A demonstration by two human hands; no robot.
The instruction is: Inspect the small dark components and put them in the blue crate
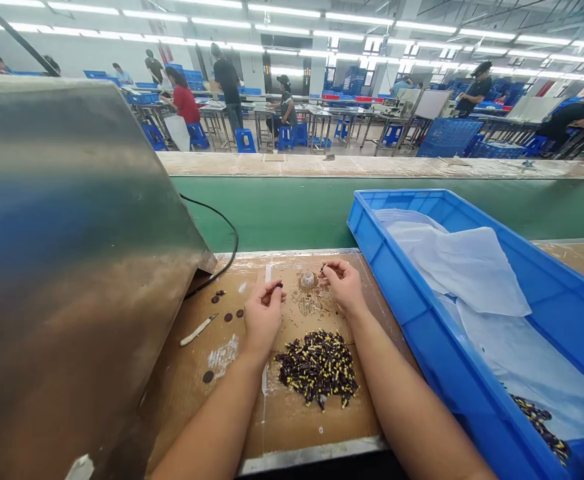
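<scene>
Between the two hands, and closer to the right hand [345, 287] than to the left hand [263, 319], stands a small whitish lump [308, 279] on the brown worktop [172, 407]. The left hand is nearly closed, its thumb and fingertips pinching a small dark piece [279, 285], which looks round. The right hand is also closed to a pinch, with a small dark piece [323, 268] at its fingertips, but its exact shape and its long axis I cannot tell. These two held pieces are apart, roughly side by side, the right one slightly farther from the body. The pile of dark pieces with yellow ends [317, 370] lies on the near side of both hands, between the forearms, and its pieces point in many directions. To the left of the left hand are loose dark discs [229, 317] and a white-handled knife [199, 330]; to the right of the right hand is a blue bin [407, 280]
</scene>
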